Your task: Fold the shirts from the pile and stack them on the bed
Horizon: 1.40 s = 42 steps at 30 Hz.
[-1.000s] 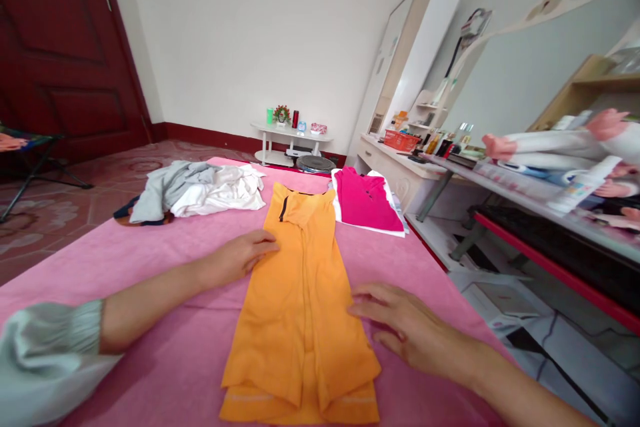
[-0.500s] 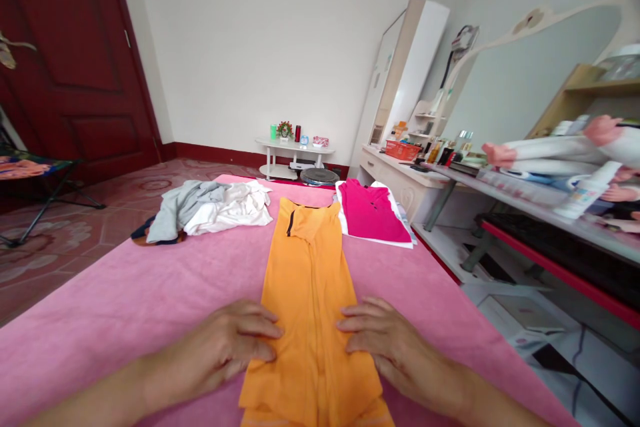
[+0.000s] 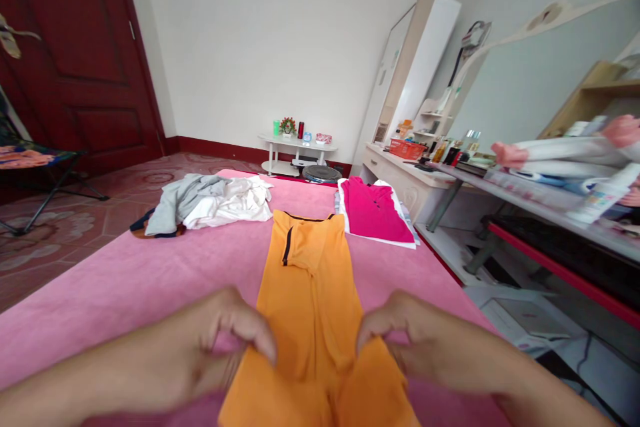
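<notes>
A yellow-orange shirt (image 3: 313, 300) with black trim lies lengthwise before me on a pink bed cover (image 3: 200, 273), its sides folded inward and a short sleeve lying across the far part. My left hand (image 3: 225, 340) grips the shirt's near left part between thumb and fingers. On the other side, my right hand (image 3: 400, 340) pinches the near right part the same way. Between the hands the near end of the cloth is raised and bent up. Its lowest edge runs out of view.
A loose heap of grey and white clothes (image 3: 220, 203) lies at the far left of the cover. At the far right is a stack of folded clothes topped by a magenta shirt (image 3: 375, 210). Beyond stand a small white table (image 3: 295, 145) and a dressing table (image 3: 400, 170).
Both hands have gone from lying on the shirt to gripping its near part and lifting it. The shirt's far end has shifted slightly toward me.
</notes>
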### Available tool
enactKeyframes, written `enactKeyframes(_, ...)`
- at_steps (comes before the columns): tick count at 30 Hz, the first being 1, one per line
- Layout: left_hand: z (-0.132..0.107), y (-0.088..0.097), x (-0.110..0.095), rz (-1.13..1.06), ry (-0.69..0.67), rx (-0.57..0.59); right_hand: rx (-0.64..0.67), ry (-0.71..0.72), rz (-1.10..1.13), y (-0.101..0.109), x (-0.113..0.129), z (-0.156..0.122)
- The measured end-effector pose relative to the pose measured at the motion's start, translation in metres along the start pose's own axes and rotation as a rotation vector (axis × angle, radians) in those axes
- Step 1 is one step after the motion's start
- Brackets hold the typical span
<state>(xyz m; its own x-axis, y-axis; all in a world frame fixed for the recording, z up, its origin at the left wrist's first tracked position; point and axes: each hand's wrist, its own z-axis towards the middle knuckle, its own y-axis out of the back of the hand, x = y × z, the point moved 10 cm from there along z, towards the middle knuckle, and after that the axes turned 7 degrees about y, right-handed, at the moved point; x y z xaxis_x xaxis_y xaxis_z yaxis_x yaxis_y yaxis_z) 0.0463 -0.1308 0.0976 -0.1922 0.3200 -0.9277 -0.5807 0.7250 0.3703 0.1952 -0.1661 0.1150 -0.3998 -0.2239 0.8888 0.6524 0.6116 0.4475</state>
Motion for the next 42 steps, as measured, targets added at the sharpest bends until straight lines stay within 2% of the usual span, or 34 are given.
enactKeyframes(2,0.035,0.038,0.004,-0.111,0.090,-0.088,-0.137,0.036,0.132,0.042,-0.010,0.031)
enactKeyframes(3,0.054,0.060,0.009,-0.159,0.125,-0.176,-0.263,0.044,0.165,0.069,-0.021,0.045)
enactKeyframes(4,0.072,0.081,0.018,-0.208,0.162,-0.274,-0.413,0.034,0.196,0.097,-0.036,0.057)
enactKeyframes(6,0.102,0.111,0.047,-0.308,0.255,-0.439,-0.680,-0.081,0.302,0.136,-0.081,0.072)
enactKeyframes(8,0.118,0.128,0.084,-0.383,0.355,-0.604,-0.857,-0.177,0.401,0.154,-0.126,0.081)
enactKeyframes(10,0.128,0.132,0.111,-0.374,0.368,-0.667,-0.973,-0.245,0.460,0.157,-0.167,0.085)
enactKeyframes(13,0.135,0.134,0.132,-0.228,0.295,-0.702,-1.049,-0.131,0.483,0.159,-0.196,0.088)
enactKeyframes(15,0.137,0.134,0.136,-0.094,0.239,-0.693,-1.000,-0.042,0.453,0.157,-0.199,0.092)
enactKeyframes(19,0.144,0.135,0.145,0.037,0.225,-0.663,-0.905,0.002,0.319,0.157,-0.191,0.097)
enactKeyframes(24,0.137,0.147,0.133,0.232,0.159,-0.802,-0.980,0.105,0.181,0.170,-0.178,0.096)
enactKeyframes(28,0.125,0.147,0.115,0.410,0.110,-0.893,-1.083,0.073,-0.241,0.178,-0.165,0.083)
enactKeyframes(30,0.123,0.136,0.095,0.590,0.046,-0.905,-1.111,0.093,-0.453,0.173,-0.147,0.078)
enactKeyframes(32,0.129,0.113,0.078,0.768,-0.014,-0.817,-1.053,0.154,-0.576,0.156,-0.125,0.082)
enactKeyframes(35,0.141,0.075,0.072,0.867,-0.018,-0.586,-0.859,0.186,-0.675,0.119,-0.100,0.100)
enactKeyframes(37,0.142,0.065,0.070,0.919,-0.001,-0.565,-0.820,0.108,-0.752,0.105,-0.094,0.104)
enactKeyframes(39,0.135,0.073,0.069,0.964,0.034,-0.670,-0.895,-0.011,-0.806,0.108,-0.096,0.097)
enactKeyframes(42,0.123,0.103,0.080,0.931,0.175,-0.828,-1.021,-0.140,-0.769,0.128,-0.112,0.081)
